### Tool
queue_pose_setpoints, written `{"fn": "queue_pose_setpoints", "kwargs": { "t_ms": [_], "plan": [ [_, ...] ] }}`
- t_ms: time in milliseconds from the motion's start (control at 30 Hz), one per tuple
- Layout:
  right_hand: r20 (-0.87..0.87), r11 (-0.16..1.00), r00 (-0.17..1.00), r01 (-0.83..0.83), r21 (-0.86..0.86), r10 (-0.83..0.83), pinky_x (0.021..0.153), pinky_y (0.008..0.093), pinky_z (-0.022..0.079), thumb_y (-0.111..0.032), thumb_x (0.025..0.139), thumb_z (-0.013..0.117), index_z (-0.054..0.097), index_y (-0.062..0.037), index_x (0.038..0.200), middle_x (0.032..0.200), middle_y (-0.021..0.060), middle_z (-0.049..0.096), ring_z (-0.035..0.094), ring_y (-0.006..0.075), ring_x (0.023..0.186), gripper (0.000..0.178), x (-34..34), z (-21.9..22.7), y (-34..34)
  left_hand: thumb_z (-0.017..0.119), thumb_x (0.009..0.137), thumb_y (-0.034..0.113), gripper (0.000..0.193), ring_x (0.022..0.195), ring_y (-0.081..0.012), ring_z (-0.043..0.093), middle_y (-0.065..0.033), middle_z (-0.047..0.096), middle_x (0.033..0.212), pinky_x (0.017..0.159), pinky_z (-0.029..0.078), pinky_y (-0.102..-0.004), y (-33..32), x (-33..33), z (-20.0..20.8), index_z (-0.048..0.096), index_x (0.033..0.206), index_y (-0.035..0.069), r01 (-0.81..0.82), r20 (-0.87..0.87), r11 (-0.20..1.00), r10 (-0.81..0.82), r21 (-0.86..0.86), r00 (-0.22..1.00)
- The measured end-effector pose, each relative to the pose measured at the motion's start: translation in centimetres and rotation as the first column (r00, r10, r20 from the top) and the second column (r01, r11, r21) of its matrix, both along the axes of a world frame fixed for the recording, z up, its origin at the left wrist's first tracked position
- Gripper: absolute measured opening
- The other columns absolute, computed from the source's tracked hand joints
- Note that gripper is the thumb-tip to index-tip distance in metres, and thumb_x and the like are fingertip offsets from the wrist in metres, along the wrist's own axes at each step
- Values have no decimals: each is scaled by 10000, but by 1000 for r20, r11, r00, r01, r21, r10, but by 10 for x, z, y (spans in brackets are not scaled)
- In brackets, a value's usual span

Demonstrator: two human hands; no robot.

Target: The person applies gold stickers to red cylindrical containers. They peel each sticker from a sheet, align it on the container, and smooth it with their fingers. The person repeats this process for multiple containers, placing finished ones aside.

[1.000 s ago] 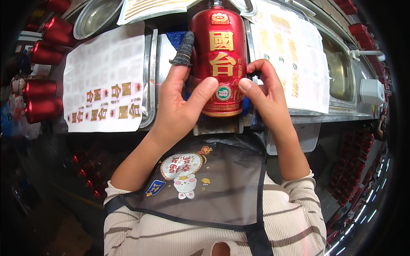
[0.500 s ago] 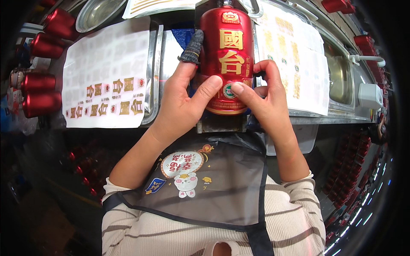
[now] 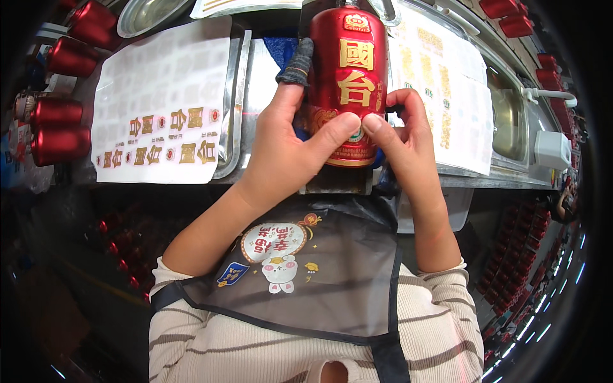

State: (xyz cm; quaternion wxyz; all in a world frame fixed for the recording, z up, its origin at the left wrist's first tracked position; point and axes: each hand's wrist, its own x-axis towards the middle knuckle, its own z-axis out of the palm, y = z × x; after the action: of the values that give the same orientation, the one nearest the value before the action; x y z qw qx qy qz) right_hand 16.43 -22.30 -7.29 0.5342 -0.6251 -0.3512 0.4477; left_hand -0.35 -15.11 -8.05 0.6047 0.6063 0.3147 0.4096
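Observation:
A shiny red bottle with raised gold characters stands in front of me, its neck cut off by the top edge of the view. My left hand is closed around its left side, and a grey knitted cover sits on one finger. My right hand grips the right side, fingers curled behind it. Both thumbs press on the lower front, almost touching, over a small round green-and-white label that they partly cover. A dark metal support shows below the bottle's base.
White sheets with gold character stickers lie left and right on metal trays. Several red bottles stand at far left. A metal bowl is at the back left; a sink with a white tap is at right.
My left thumb has slid right, over part of the green label, close to my right thumb. The bottle and both hands appear slightly further right and higher in view.

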Motion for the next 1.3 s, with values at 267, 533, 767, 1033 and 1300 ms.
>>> {"fn": "queue_pose_setpoints", "kwargs": {
  "t_ms": [267, 533, 767, 1033, 1300],
  "plan": [
    [-23, 996, 996, -86, 25, 87, 625, 154, 423, -159, 899, 712, 492, -19, 1271, 1121, 62, 604, 556, 4, 693, 454, 7, 3, -26, 721, 917, 139, 678, 1279, -163, 491, -103, 522, 1420, 1101, 376, -321, 3, -35, -14, 387, 1490, -1, 198, -1, 979, -198, -40, 980],
    [-37, 997, 996, -81, 20, 82, 577, 150, 414, -142, 835, 775, 450, -18, 1320, 1263, 96, 524, 529, 5, 646, 596, 1, -3, -25, 757, 886, 138, 704, 1263, -152, 495, -83, 556, 1386, 1093, 381, -312, -1, -28, -18, 409, 1483, 5, 139, 0, 990, -139, 29, 990],
    [-85, 996, 993, -84, 13, 85, 538, 157, 349, -158, 906, 624, 498, -14, 1307, 1232, 68, 553, 434, 3, 626, 443, 10, -5, -27, 588, 985, 55, 507, 1264, -132, 493, -65, 546, 1396, 1095, 379, -303, 1, -39, -27, 430, 1463, -9, 195, 154, 962, -167, -192, 974],
    [-68, 995, 994, -86, 44, 88, 550, 156, 344, -154, 925, 588, 499, -27, 1342, 1115, 25, 577, 406, 0, 618, 446, 8, -9, -30, 707, 934, 133, 649, 1248, -152, 506, -93, 544, 1379, 1081, 401, -312, -6, -28, -21, 386, 1480, -7, 183, 112, 977, -171, -105, 979],
    [4, 994, 995, -99, 46, 99, 585, 169, 419, -163, 882, 727, 448, -13, 1339, 1195, 64, 562, 527, 9, 660, 556, 2, -6, -28, 729, 909, 134, 807, 1423, -227, 348, -145, 345, 1560, 1177, 274, -380, -4, -28, -21, 250, 1536, -33, 237, 63, 964, -231, -119, 971]
  ]
}}
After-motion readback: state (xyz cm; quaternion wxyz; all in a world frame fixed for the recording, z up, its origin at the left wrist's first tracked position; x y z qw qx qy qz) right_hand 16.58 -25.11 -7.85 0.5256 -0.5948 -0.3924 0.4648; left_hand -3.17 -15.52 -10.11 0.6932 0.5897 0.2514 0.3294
